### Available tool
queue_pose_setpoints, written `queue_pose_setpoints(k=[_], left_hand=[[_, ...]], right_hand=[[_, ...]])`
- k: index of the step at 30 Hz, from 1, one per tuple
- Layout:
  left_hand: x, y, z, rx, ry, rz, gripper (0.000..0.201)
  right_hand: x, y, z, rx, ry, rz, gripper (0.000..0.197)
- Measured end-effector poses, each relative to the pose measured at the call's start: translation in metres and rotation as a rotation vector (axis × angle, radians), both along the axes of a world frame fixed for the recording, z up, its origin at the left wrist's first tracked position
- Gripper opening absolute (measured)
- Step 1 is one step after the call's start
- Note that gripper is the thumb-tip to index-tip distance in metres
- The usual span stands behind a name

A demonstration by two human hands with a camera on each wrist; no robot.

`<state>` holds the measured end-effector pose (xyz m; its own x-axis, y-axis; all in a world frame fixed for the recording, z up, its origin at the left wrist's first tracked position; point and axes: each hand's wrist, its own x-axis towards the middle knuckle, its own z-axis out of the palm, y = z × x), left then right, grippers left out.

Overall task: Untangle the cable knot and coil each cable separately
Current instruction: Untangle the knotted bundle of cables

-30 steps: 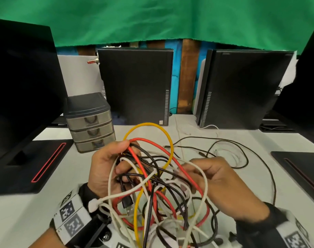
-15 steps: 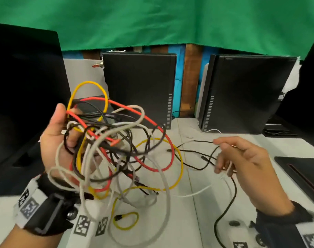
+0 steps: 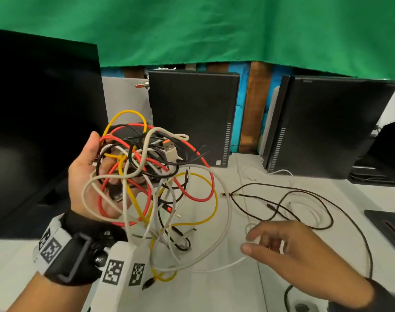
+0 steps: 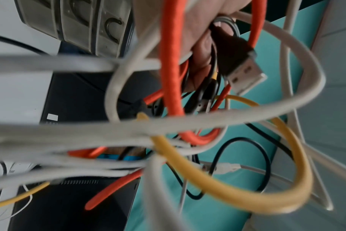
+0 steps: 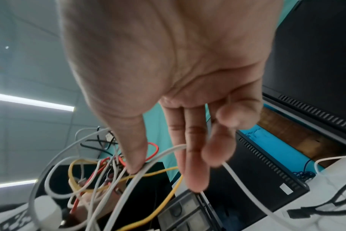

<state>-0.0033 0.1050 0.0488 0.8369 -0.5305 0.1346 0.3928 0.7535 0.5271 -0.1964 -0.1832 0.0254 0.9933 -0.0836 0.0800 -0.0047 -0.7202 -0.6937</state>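
Cable knot (image 3: 151,176): a loose tangle of red, yellow, white and black cables, held up above the near-left part of the white table (image 3: 214,296); its lower loops hang down to the tabletop.
Left hand (image 3: 90,183): raised palm-up on the left, fingers curled through the strands and gripping the knot; the left wrist view shows fingers (image 4: 199,46) closed around red and black cables.
Red cable (image 3: 201,167): arcs out to the right of the tangle in a wide loop.
Yellow cable (image 3: 124,114): one loop stands at the top of the knot, another sweeps low on the right, and a small yellow curl lies on the table at the near side.
USB plug (image 3: 170,152): pale housing with an orange collar, sticking out at the upper right of the knot.
Black USB plug (image 4: 243,68): metal tip exposed, just beside the left fingers.
White cable (image 3: 223,251): runs from the knot in a long curve over the table to the right hand.
Right hand (image 3: 300,255): low over the table on the near right, palm down, fingers nearly straight and slightly spread; the white cable passes between the fingers (image 5: 196,156), held lightly there.
Black cable (image 3: 304,210): separate, spread in open loops on the table to the far right of the knot.
Drawer unit (image 4: 79,23): small grey set of drawers, behind the tangle.
Computer cases (image 3: 192,118): two black towers standing at the far edge under a green cloth (image 3: 214,30).
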Motion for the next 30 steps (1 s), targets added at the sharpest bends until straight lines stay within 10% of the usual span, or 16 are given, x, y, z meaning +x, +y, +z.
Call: queue_pose_setpoints(k=[5, 13, 21, 30], left_hand=[[-0.013, -0.016, 0.001, 0.107, -0.011, 0.129, 0.051], [-0.042, -0.058, -0.005, 0.024, -0.065, -0.139, 0.047], [-0.065, -0.077, -0.004, 0.172, -0.077, -0.009, 0.03], [-0.058, -0.072, -0.013, 0.04, -0.062, -0.237, 0.03]], right_hand=[[-0.001, 0.017, -0.01, -0.03, -0.089, 0.003, 0.031], [-0.007, 0.032, -0.004, 0.283, -0.564, -0.034, 0.005], [0.001, 0.027, -0.014, 0.327, -0.479, -0.018, 0.02], [0.004, 0.017, -0.011, 0.26, -0.549, -0.074, 0.021]])
